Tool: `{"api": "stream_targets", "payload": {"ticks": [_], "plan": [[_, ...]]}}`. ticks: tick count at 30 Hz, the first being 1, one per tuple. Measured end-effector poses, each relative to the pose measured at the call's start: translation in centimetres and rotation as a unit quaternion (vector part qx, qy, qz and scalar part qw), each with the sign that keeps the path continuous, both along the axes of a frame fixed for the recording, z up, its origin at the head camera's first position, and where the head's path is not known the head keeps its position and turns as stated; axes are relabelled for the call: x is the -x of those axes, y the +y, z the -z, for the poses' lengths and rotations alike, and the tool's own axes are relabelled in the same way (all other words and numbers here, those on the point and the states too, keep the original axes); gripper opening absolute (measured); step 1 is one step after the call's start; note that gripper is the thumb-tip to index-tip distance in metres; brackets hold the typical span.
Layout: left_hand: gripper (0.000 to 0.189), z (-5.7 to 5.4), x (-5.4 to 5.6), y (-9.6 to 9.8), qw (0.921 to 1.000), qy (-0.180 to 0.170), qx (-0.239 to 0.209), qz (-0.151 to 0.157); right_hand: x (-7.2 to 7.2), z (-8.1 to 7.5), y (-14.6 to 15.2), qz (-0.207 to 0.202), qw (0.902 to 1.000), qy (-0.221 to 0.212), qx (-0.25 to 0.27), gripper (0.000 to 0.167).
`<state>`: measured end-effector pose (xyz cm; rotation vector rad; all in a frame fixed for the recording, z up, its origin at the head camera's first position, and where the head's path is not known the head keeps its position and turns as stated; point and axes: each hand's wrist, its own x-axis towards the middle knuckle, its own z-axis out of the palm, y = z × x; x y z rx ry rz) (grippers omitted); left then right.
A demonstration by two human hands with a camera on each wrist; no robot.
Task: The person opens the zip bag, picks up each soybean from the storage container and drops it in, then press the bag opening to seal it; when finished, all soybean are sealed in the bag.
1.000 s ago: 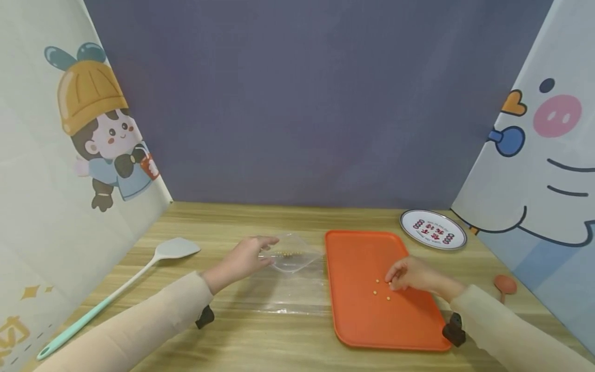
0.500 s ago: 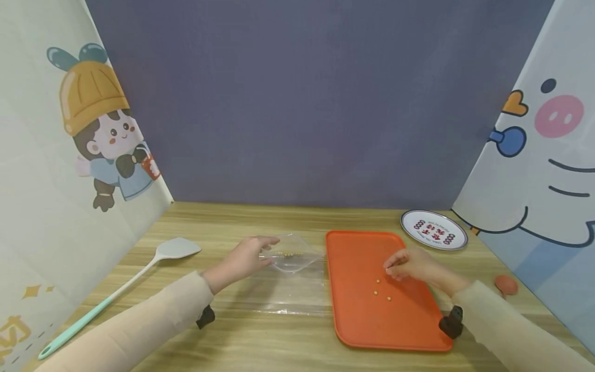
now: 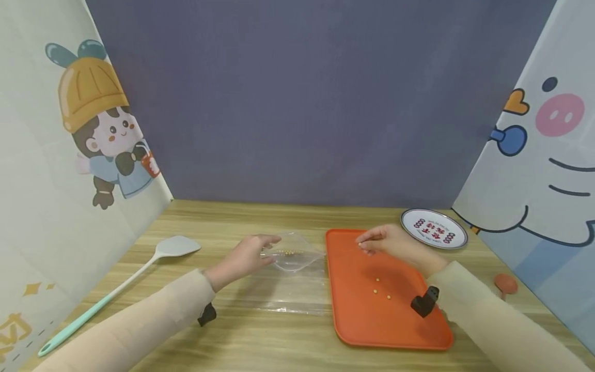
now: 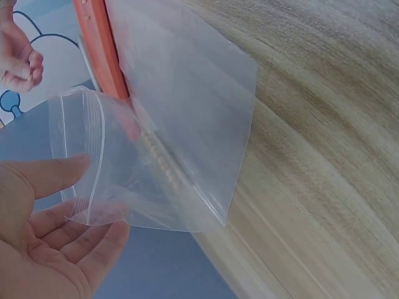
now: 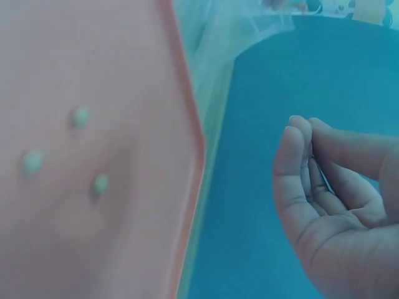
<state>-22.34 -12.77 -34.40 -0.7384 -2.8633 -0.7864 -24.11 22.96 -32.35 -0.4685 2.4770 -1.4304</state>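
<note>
My left hand (image 3: pixel 246 257) holds a clear zip-lock bag (image 4: pixel 168 112) near its mouth, thumb on one side and fingers on the other. The mouth gapes, and a row of small yellowish beans (image 3: pixel 289 253) lies inside the bag. Over the far left part of the orange tray (image 3: pixel 353 320), my right hand (image 3: pixel 390 245) is raised, its thumb and fingertips pinched together. A tiny pale bean (image 4: pixel 30 76) shows between those fingertips in the left wrist view; the right wrist view hides it. Three loose beans (image 3: pixel 377 279) lie on the tray below this hand.
A white plate (image 3: pixel 433 228) with red lettering stands behind the tray at the right. The red spoon (image 3: pixel 505 284) lies farther right. At the left is a spatula (image 3: pixel 176 247) with a mint handle. Printed side walls and a grey back panel enclose the wooden table (image 3: pixel 260 341).
My right hand has picked a bean off the tray, risen and moved left and away toward the bag. The left hand and the bag have stayed nearly still.
</note>
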Motion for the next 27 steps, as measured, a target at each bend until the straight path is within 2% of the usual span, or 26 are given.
{"api": "stream_targets", "payload": {"ticks": [6, 13, 17, 21, 27], "plan": [[0.052, 0.0, 0.1, 0.0, 1.0, 0.004, 0.004, 0.007, 0.6, -0.5, -2.8, -0.021, 0.9995, 0.014, 0.017, 0.028], [0.052, -0.1, 0.3, 0.1, 0.9998, 0.01, 0.004, 0.016, 1.0, -1.3, -6.2, -0.04, 0.9985, 0.035, 0.01, 0.028], [0.051, 0.0, 0.3, 0.1, 0.9998, 0.008, 0.007, 0.017, 1.2, -1.3, -8.2, -0.054, 0.9978, 0.033, 0.018, 0.025], [0.051, 0.0, 0.2, 0.2, 0.9998, 0.008, 0.002, 0.017, 1.3, -1.1, -10.2, -0.055, 0.9975, 0.044, 0.007, 0.019], [0.051, -0.1, 0.3, 0.3, 0.9997, 0.009, -0.004, 0.021, 1.4, -0.9, -12.1, -0.032, 0.9976, 0.056, -0.023, 0.011]]}}
